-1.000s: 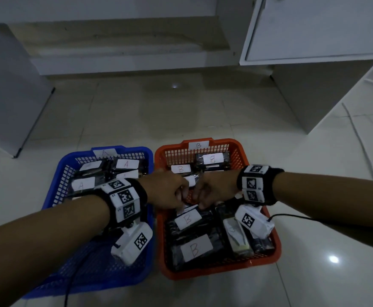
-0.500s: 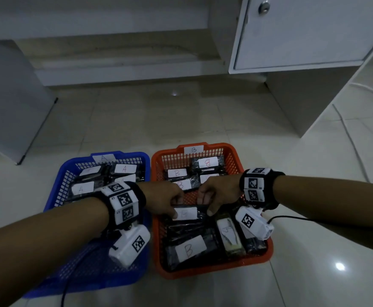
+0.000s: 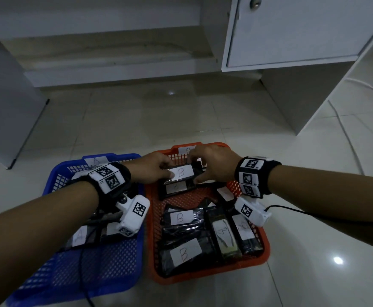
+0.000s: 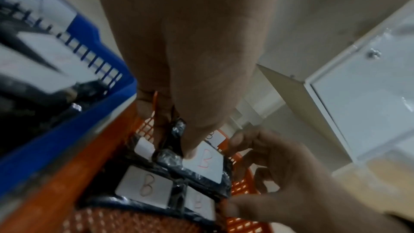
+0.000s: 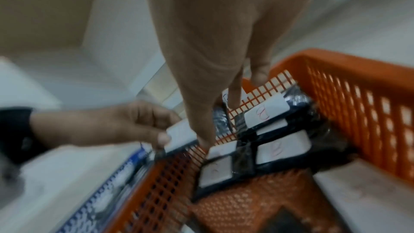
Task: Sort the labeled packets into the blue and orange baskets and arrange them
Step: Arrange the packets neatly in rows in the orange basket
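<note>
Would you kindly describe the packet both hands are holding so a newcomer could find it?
Find the orange basket, right of the blue basket. At its far end, the left hand and right hand hold a black packet. Unlike its neighbours, it is raised, gripped at both ends.

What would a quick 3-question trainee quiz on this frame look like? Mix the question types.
1. True or false: both hands grip the same packet.
2. Multiple choice: the held packet is over which basket? a) blue b) orange c) neither
3. Fill in: the label on the blue basket's far rim reads ___.

Key
1. True: the left hand and right hand grip opposite ends of the B packet.
2. b: it is above the far end of the orange basket, over other B packets there.
3. A: the blue basket carries an A label.
</note>
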